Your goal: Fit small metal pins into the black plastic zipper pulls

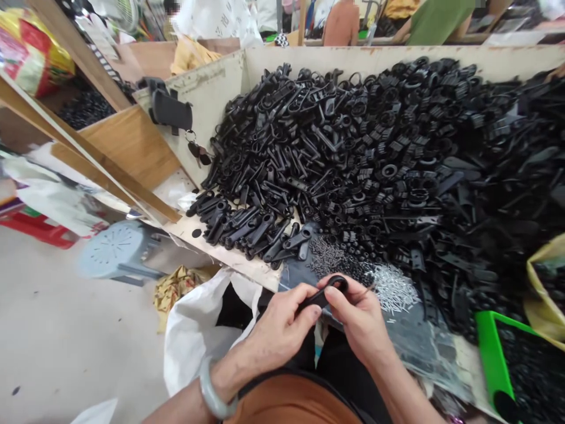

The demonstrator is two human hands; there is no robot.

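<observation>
My left hand [282,327] and my right hand [359,321] meet over my lap at the table's near edge. Together they pinch one black plastic lever part [324,294] with a ring at its end; the left fingers close on its shaft, the right fingers on the ring end. A pale bangle sits on my left wrist. Just beyond the hands lie a patch of small dark springs [331,256] and a patch of shiny metal pins [392,288]. A row of similar black levers [251,227] lies at the table's left front.
A huge heap of black plastic parts [397,153] fills the walled wooden table [229,88]. A white sack [198,330] hangs open below the edge, left of my lap. A green bin [489,347] and a yellow bag [547,282] stand at right. A grey stool [115,250] stands on the floor. Other people sit behind the back wall.
</observation>
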